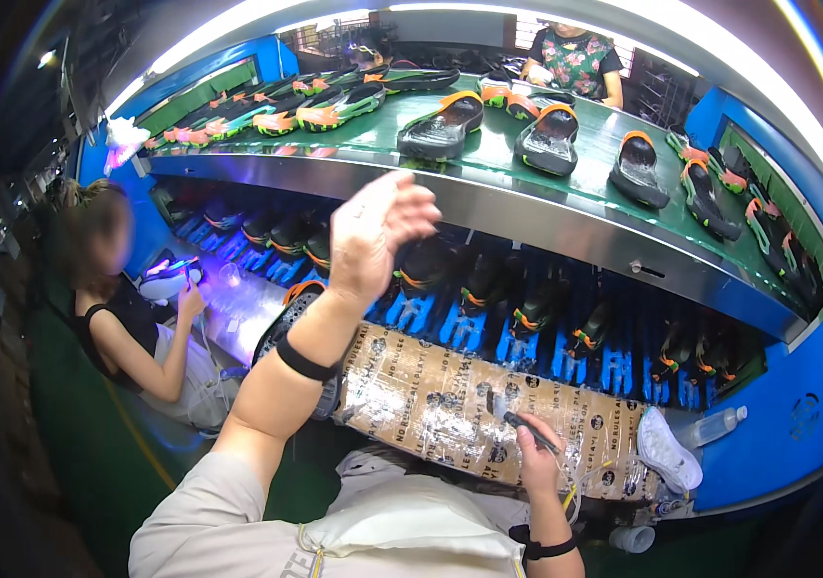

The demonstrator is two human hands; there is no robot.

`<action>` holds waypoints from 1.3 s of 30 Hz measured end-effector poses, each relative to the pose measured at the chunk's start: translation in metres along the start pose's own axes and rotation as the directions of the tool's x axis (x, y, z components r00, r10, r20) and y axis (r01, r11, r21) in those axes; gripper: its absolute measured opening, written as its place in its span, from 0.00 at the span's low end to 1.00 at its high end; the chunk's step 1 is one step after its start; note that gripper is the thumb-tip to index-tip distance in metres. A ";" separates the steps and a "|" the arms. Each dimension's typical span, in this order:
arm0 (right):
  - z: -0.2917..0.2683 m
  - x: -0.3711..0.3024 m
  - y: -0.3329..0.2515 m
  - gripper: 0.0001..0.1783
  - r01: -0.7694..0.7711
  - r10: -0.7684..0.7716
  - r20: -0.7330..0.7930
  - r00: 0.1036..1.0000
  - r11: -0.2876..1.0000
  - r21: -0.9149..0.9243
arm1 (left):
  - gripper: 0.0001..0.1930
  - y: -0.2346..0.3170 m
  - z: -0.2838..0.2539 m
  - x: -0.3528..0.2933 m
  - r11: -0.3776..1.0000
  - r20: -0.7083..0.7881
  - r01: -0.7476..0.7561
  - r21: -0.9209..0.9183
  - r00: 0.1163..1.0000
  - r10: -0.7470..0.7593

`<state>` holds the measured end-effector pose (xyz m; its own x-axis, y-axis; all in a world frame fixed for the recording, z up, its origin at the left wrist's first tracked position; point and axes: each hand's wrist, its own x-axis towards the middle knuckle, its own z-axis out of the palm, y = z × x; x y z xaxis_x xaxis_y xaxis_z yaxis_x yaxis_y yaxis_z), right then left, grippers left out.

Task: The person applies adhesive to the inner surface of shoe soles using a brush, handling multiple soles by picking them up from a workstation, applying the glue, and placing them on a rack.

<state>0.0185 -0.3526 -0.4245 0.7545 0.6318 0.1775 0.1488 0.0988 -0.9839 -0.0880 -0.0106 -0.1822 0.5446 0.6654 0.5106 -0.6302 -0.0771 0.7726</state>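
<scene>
My left hand (378,233) is raised in front of the metal edge of the upper conveyor, its fingers stretched out and holding nothing. Below it, past my left forearm, lies a dark perforated shoe part (281,329) with an orange loop, partly hidden by the arm. My right hand (538,462) is closed around a slim dark handheld tool (533,431), low over the bench. The tool's tip points up and left over the bench covering; its exact kind is unclear. This bench is wrapped in brown printed paper (402,385) under shiny clear film.
Black shoes with orange collars (546,140) stand along the green conveyor (488,125). More hang on blue racks (517,342) underneath. A white shoe (669,451) and a clear bottle (718,426) lie at right. One co-worker (132,337) sits left; another (575,63) is across.
</scene>
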 end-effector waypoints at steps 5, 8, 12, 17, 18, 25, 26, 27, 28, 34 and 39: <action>0.001 0.007 -0.003 0.16 -0.022 0.021 -0.004 1.000 0.999 -0.040 | 0.39 0.015 -0.016 0.079 0.051 0.251 -0.301 0.952 0.868 0.429; 0.004 0.008 -0.011 0.16 -0.013 0.012 -0.009 1.000 0.999 -0.036 | 0.46 0.021 -0.008 0.122 0.079 0.232 -0.224 0.971 0.967 -0.109; 0.000 0.004 -0.005 0.16 -0.030 0.029 -0.026 0.999 0.998 -0.054 | 0.48 0.014 -0.001 0.160 0.206 0.182 -0.138 0.969 0.961 -0.210; -0.007 0.007 -0.003 0.17 0.012 -0.015 -0.060 0.998 0.999 -0.042 | 0.38 0.009 -0.073 0.212 -0.273 0.175 -0.162 0.948 0.984 0.026; -0.010 0.004 -0.008 0.17 -0.014 0.011 -0.075 0.997 0.999 -0.048 | 0.34 0.015 -0.074 0.207 -0.480 0.178 -0.149 0.864 0.984 0.016; 0.000 0.009 -0.023 0.17 -0.014 0.012 -0.038 0.999 0.998 -0.063 | 0.23 0.089 -0.180 0.209 -0.513 0.267 -0.298 0.805 0.954 -0.135; 0.002 0.010 -0.021 0.17 -0.018 0.016 -0.031 0.999 0.998 -0.064 | 0.20 0.090 -0.187 0.204 -0.420 0.354 -0.350 0.837 0.933 -0.072; 0.001 0.008 -0.021 0.17 -0.031 0.027 -0.049 0.998 0.996 -0.080 | 0.18 0.092 -0.158 0.195 -0.241 0.399 -0.394 0.887 0.916 -0.030; 0.002 0.009 -0.023 0.17 -0.047 0.044 -0.033 0.998 0.996 -0.079 | 0.18 0.102 -0.151 0.196 -0.174 0.362 -0.353 0.919 0.932 0.018; 0.009 0.015 -0.032 0.16 -0.061 0.063 0.023 0.998 0.996 -0.072 | 0.34 0.112 -0.183 0.192 -0.535 0.118 -0.144 0.833 0.990 -0.083; 0.016 0.015 -0.017 0.16 0.003 0.008 -0.113 0.994 0.995 0.097 | 0.34 0.058 -0.182 0.140 0.548 -0.150 0.000 0.836 0.962 0.229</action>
<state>0.0167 -0.3325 -0.4053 0.8231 0.5418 0.1703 0.0878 0.1749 -0.9807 -0.1491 0.2129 -0.1348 0.2962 0.7335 0.6118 0.1172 -0.6636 0.7389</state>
